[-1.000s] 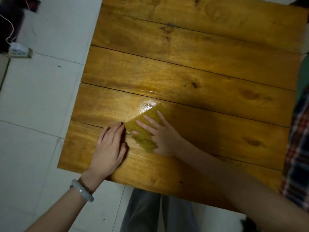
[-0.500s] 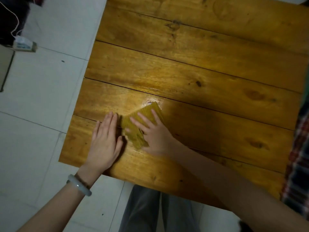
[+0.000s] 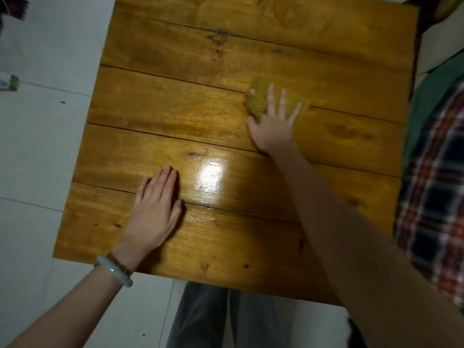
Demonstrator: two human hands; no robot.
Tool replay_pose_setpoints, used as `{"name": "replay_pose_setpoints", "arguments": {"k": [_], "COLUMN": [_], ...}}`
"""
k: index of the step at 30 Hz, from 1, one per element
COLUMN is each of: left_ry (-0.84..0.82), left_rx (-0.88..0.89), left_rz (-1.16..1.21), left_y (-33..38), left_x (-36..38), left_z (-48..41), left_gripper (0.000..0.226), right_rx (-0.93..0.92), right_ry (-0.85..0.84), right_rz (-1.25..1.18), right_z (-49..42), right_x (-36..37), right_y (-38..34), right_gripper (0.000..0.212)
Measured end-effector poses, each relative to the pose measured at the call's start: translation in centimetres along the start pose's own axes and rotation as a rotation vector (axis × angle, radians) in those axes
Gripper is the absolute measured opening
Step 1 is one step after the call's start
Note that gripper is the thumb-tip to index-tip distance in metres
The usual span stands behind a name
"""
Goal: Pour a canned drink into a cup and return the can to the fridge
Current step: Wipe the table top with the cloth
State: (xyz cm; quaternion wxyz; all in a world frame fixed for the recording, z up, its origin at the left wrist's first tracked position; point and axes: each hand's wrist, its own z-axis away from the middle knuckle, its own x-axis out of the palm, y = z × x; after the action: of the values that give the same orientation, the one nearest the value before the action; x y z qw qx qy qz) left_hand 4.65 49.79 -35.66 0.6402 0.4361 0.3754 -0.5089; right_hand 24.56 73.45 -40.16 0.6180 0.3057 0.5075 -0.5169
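Pressing a yellow-green cloth [image 3: 257, 102] flat against the wooden table [image 3: 175, 109] with the right hand [image 3: 272, 129]: fingers [image 3: 270, 96] straight and fanned over it, curled round nothing, pinching nothing. Showing cloth beyond the fingertips, on the thumb side and past the little finger. Resting the left hand [image 3: 153, 212] palm down nearer the body, fingers straight and close together, holding nothing, touching only bare wood. Noting a glossy, wet-looking patch [image 3: 212, 174] just beside the left fingertips, between the two hands. Looks like wiping down the surface rather than pouring.

No can, cup or fridge near either set of fingers, nor anywhere in view; impossible to say where.

Judging from the task alone: probably light and thin-walled as a can, easily dented by a hard squeeze, likely cold and slick with condensation out of a fridge, sloshing if part full. Best taken round the middle of the wall, thumb opposite the fingers, firm but not crushing, kept upright. Worth drying the fingers first, given that damp-looking cloth.
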Motion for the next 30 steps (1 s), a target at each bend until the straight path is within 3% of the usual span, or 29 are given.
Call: {"name": "replay_pose_setpoints", "arguments": {"k": [3, 6, 8, 13, 19, 22, 25, 30], "left_ry": [-0.012, -0.022, -0.034, -0.031, -0.050, -0.081, -0.106, -0.132], "left_rx": [0.019, 0.044, 0.070, 0.112, 0.140, 0.164, 0.179, 0.202], "left_rz": [0.013, -0.007, -0.020, -0.045, -0.055, -0.090, -0.133, -0.197], "left_y": [0.8, 1.9, 2.6, 4.5, 5.5, 4.9, 4.1, 2.9], "left_x": [-0.4, -0.9, -1.0, -0.8, -0.1, 0.2, 0.3, -0.4], "left_z": [-0.1, -0.3, -0.7, -1.9, -2.5, -2.0, -1.5, -0.9], "left_gripper": [0.067, 0.068, 0.068, 0.067, 0.067, 0.066, 0.065, 0.064], "right_rx": [-0.329, -0.552, -0.474, -0.063, 0.177, 0.128, 0.007, -0.285], "right_ry": [-0.004, -0.032, 0.022, 0.089, 0.077, 0.000, -0.008, -0.059], "right_rz": [0.076, 0.189, 0.180, 0.079, -0.038, -0.077, -0.102, 0.061], "right_z": [3.3, 6.6, 6.8, 9.2, 16.5, 18.0, 15.1, 15.3], "right_x": [1.8, 2.7, 2.3, 1.2, 3.4, 4.4, 4.5, 5.2], "right_y": [-3.7, -0.7, 4.1, 13.6, 9.9, 4.1, -1.4, -2.1], "right_gripper": [0.062, 0.068, 0.070, 0.067, 0.068, 0.078, 0.073, 0.067]}}
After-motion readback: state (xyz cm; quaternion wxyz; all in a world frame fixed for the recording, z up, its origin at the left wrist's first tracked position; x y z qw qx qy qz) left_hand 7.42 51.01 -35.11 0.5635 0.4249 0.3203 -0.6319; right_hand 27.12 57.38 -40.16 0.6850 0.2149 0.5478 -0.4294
